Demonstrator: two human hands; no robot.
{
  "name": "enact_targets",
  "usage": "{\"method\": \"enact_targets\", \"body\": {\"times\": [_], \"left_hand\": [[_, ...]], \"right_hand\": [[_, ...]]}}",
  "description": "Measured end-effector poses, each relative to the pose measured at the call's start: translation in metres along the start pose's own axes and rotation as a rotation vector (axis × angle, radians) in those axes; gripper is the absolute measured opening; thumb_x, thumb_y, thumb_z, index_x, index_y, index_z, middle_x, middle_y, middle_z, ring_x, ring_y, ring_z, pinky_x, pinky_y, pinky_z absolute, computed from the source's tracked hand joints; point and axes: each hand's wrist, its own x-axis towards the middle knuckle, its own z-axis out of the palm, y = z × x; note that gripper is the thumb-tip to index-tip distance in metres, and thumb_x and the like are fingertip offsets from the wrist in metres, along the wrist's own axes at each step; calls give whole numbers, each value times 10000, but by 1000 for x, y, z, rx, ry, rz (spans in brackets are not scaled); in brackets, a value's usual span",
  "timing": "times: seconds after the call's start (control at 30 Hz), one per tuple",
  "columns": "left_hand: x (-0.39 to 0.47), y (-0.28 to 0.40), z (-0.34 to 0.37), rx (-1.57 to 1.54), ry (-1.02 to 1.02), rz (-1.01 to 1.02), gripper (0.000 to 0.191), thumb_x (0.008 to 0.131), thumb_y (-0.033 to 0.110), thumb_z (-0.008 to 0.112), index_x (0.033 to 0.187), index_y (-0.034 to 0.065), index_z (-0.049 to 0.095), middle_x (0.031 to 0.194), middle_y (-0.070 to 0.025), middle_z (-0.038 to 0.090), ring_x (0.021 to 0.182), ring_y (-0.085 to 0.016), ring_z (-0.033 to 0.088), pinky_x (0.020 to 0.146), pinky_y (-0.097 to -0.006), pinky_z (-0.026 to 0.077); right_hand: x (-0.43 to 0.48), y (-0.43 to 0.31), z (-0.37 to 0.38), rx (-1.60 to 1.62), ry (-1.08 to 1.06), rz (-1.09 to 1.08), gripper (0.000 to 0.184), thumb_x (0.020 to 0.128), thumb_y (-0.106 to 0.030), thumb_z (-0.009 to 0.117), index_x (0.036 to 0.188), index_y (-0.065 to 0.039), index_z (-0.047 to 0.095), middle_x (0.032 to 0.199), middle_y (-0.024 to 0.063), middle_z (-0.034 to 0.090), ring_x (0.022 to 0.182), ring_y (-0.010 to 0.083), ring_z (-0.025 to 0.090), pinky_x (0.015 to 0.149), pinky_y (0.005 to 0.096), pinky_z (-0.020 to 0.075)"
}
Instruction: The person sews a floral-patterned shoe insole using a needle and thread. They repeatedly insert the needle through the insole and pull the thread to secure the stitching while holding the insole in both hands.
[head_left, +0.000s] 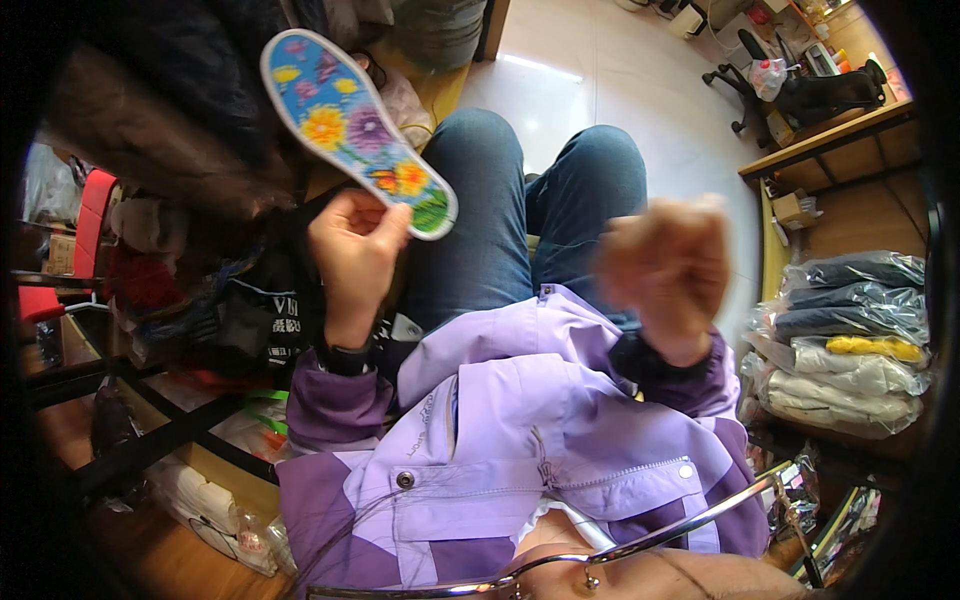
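Observation:
My left hand (360, 251) pinches the narrow end of an embroidered shoe insole (364, 131), thumb on the patterned face. The insole has a white edge and yellow, purple and orange flowers on blue, with green at the held end. It is tilted, its wide end up and to the left. My right hand (667, 262) is raised over the right side of my lap, apart from the insole. Motion blurs it, and its fingers look curled; whether a small thing is between them cannot be told. Both hands are above my legs in blue jeans (480, 202).
Plastic-wrapped folded garments (847, 330) are stacked on a shelf at the right. A black office chair (825, 94) stands at the upper right. Dark hanging clothes (172, 112) and a black bag (262, 315) are at the left, beside a red chair-like frame (94, 225).

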Motion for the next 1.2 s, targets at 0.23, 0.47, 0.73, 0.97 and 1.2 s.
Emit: {"method": "enact_targets", "body": {"times": [0.23, 0.47, 0.73, 0.97, 1.2], "left_hand": [[49, -34, -74, 51, 394, -131, 103, 792, -1, 689, 841, -69, 628, 754, -100, 684, 581, -99, 618, 517, -220, 491], [6, 8, -20, -130, 27, -15, 98, 834, 6, 693, 895, -44, 636, 804, -91, 685, 619, -103, 629, 579, -213, 517], [-39, 62, 13, -211, -221, -84, 97, 840, -17, 679, 903, -33, 608, 808, -84, 675, 672, -90, 628, 644, -214, 520], [-45, 67, 14, -199, -226, -69, 100, 832, -27, 681, 904, -32, 612, 805, -80, 675, 681, -86, 626, 653, -215, 515], [-47, 67, 15, -213, -229, -53, 106, 827, -41, 681, 909, -28, 615, 807, -76, 677, 694, -82, 627, 665, -212, 513]], "right_hand": [[2, -114, -73, -230, 153, -392, 57, 959, -93, 433, 938, -97, 486, 688, 23, 417, 580, 118, 312, 527, 268, 252], [3, -48, -38, -512, 470, -202, 211, 826, 97, 527, 1004, -16, 532, 892, 99, 526, 713, 121, 460, 578, 231, 378], [14, 17, 32, -901, -241, -133, 308, 676, 142, 685, 939, -18, 680, 840, 119, 550, 654, 221, 582, 554, 287, 478], [3, 21, 32, -934, -258, -95, 361, 642, 151, 678, 966, -10, 677, 814, 113, 547, 630, 224, 590, 536, 300, 482], [3, 21, 34, -924, -245, -104, 359, 647, 149, 673, 972, -3, 677, 806, 115, 544, 630, 219, 583, 540, 301, 483]]}}
